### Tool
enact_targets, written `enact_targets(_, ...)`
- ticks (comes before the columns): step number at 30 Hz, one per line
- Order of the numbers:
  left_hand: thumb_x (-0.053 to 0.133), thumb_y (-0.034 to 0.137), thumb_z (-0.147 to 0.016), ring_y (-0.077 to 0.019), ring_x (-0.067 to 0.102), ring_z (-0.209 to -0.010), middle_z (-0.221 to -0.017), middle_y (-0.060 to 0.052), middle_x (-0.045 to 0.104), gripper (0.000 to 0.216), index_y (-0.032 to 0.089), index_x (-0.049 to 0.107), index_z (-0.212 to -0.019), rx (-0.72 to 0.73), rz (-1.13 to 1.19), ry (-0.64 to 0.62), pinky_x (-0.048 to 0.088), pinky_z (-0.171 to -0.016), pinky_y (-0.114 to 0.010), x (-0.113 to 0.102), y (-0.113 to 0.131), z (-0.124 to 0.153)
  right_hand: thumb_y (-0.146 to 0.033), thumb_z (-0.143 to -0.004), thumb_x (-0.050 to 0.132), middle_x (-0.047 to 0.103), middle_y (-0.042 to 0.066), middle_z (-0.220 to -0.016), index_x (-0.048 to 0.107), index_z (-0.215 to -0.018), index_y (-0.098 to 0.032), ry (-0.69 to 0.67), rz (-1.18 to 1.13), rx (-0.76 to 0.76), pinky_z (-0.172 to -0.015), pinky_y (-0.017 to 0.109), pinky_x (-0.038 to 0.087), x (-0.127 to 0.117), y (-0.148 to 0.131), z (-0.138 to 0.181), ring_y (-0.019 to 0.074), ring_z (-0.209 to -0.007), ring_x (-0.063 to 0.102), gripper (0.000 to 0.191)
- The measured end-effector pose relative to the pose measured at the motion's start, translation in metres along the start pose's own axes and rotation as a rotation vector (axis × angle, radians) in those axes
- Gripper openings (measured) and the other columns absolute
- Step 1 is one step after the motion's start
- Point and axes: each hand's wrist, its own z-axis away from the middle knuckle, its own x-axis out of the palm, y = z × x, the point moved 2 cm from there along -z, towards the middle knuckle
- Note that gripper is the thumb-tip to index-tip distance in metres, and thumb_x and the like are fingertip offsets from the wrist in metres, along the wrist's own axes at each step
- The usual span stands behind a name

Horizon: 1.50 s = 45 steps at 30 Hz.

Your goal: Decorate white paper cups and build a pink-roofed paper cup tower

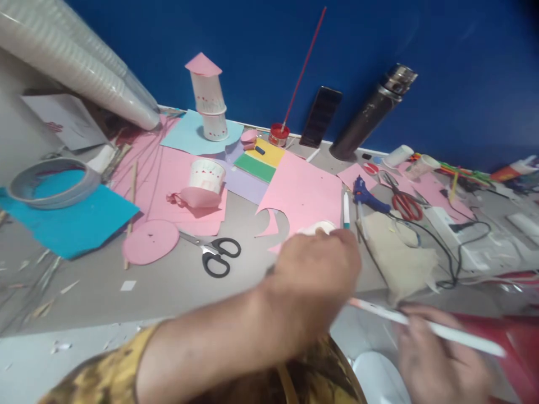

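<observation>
My left hand (315, 269) is closed in front of me, over the near edge of the table. Its fingers wrap a white paper cup (316, 227), of which only a pale rim shows past the knuckles. Low on the right, my right hand (442, 359) is blurred by motion and pinches a white marker pen (455, 335). The pen's orange tip points left, toward my left wrist. Just beyond the left hand lie a large pink paper sheet (311, 191) with a curved cut-out and another marker pen (346, 210) with a green end.
Black-handled scissors (221, 255) lie beside a pink paper disc (150, 241). A stacked cup tower (209, 104) with a pink cone stands behind. To the right are a blue glue gun (368, 196), red-handled scissors (406, 205), a power strip (455, 238) and a dark bottle (370, 118).
</observation>
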Motion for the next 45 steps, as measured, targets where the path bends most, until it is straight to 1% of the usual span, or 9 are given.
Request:
enact_targets(1,0.058,0.015,-0.093,-0.0224,0.071,-0.068,-0.088,-0.014,0.074,0.036,0.01,0.065,-0.128,0.043,0.019,-0.102,0.053,-0.06,-0.03,-0.008,-0.009,-0.005,-0.036,-0.093,0.065,0.068,0.001,-0.056,0.075,-0.101,-0.043,0.001,-0.014,0.028,-0.027,0.036,0.041,0.008,-0.006,0.007,0.0255,-0.033,0.058,0.014)
enact_targets(2,0.06,0.015,-0.091,-0.023,0.07,-0.069,-0.083,-0.013,0.073,0.03,0.011,0.069,-0.119,0.055,0.025,-0.168,0.053,-0.062,-0.03,-0.017,-0.018,-0.011,-0.034,-0.093,0.067,0.073,0.001,-0.063,0.075,-0.097,-0.038,-0.02,-0.03,0.03,-0.033,0.035,0.048,0.017,-0.013,0.01,0.0252,-0.041,0.065,0.01)
enact_targets(5,0.062,0.017,-0.086,-0.0236,0.07,-0.073,-0.086,-0.014,0.075,0.023,0.013,0.074,-0.106,0.125,0.047,-0.314,0.051,-0.064,-0.03,-0.04,-0.035,-0.03,-0.025,-0.092,0.07,0.077,0.003,-0.074,0.072,-0.094,-0.028,-0.092,-0.135,-0.079,-0.052,0.031,0.06,0.044,-0.035,0.004,0.0225,-0.059,0.074,0.004)
enact_targets(9,0.066,0.012,-0.074,-0.0247,0.069,-0.069,-0.078,-0.012,0.075,0.034,0.012,0.078,-0.106,0.135,0.042,-0.512,0.052,-0.066,-0.032,-0.05,-0.034,-0.048,-0.018,-0.094,0.065,0.078,0.006,-0.078,0.072,-0.098,-0.022,-0.129,-0.201,-0.303,-0.059,0.031,0.059,0.061,-0.054,-0.009,0.021,-0.063,0.073,0.009)
enact_targets(12,0.065,0.011,-0.073,-0.0273,0.071,-0.073,-0.076,-0.012,0.075,0.041,0.012,0.079,-0.111,0.06,0.074,-0.573,0.053,-0.07,-0.035,-0.053,-0.027,-0.055,-0.014,-0.093,0.064,0.077,0.006,-0.076,0.071,-0.098,-0.021,-0.086,-0.19,-0.419,-0.059,0.031,0.056,0.065,-0.056,-0.013,0.0205,-0.063,0.072,0.011)
enact_targets(18,0.068,0.012,-0.072,-0.0318,0.072,-0.084,-0.077,-0.013,0.076,0.042,0.013,0.08,-0.112,-0.025,0.078,-0.588,0.052,-0.08,-0.04,-0.058,-0.017,-0.063,-0.022,-0.097,0.062,0.079,0.007,-0.08,0.073,-0.095,-0.022,-0.068,-0.125,-0.362,-0.066,0.031,0.059,0.079,-0.045,-0.022,0.0213,-0.068,0.075,0.011)
enact_targets(28,0.066,0.011,-0.07,-0.0283,0.071,-0.073,-0.074,-0.011,0.074,0.041,0.013,0.08,-0.108,0.018,0.066,-0.541,0.051,-0.07,-0.036,-0.052,-0.019,-0.058,-0.024,-0.098,0.061,0.081,0.008,-0.084,0.073,-0.096,-0.02,-0.087,-0.114,-0.332,-0.072,0.031,0.06,0.095,-0.039,-0.028,0.021,-0.071,0.076,0.013)
enact_targets(38,0.061,0.012,-0.077,-0.0237,0.068,-0.074,-0.086,-0.011,0.075,0.042,0.016,0.075,-0.116,0.12,0.007,-0.397,0.046,-0.066,-0.031,-0.039,-0.035,-0.038,-0.029,-0.099,0.06,0.08,0.007,-0.082,0.073,-0.094,-0.021,-0.13,-0.131,-0.297,-0.069,0.03,0.058,0.096,-0.039,-0.029,0.0205,-0.07,0.076,0.016)
enact_targets(45,0.06,0.01,-0.077,-0.0232,0.068,-0.074,-0.091,-0.011,0.074,0.043,0.018,0.076,-0.116,0.086,0.001,-0.37,0.046,-0.069,-0.032,-0.038,-0.033,-0.037,-0.029,-0.098,0.063,0.081,0.007,-0.081,0.073,-0.094,-0.021,-0.143,-0.126,-0.27,-0.067,0.029,0.058,0.09,-0.04,-0.026,0.0216,-0.071,0.077,0.014)
